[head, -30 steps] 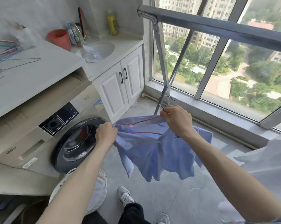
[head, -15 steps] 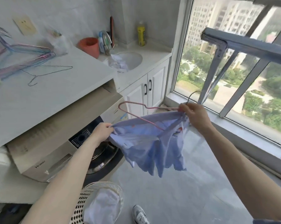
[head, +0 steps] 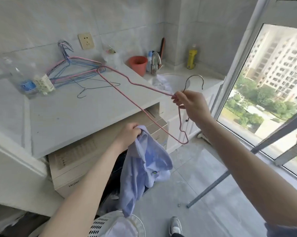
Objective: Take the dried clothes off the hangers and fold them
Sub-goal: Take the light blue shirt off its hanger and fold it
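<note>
While the right hand point(head: 190, 106) pinches the pink hanger point(head: 149, 88) at its neck, just below the hook, the bare wire frame hangs over the front edge of the countertop point(head: 72, 117). It points towards the pile of hangers point(head: 72, 69) at the back of the countertop. Below the countertop's front edge, the left hand point(head: 127, 134) grips the blue shirt point(head: 144, 168), bunched near its collar. The shirt dangles unfolded before the washing machine point(head: 72, 168) under the countertop, its hem reaching the laundry basket point(head: 101, 224). By my reading, this shirt is off its hanger, the hanger is not yet set down, and folding has not begun. Whether other clothes wait on hangers cannot be told.
</note>
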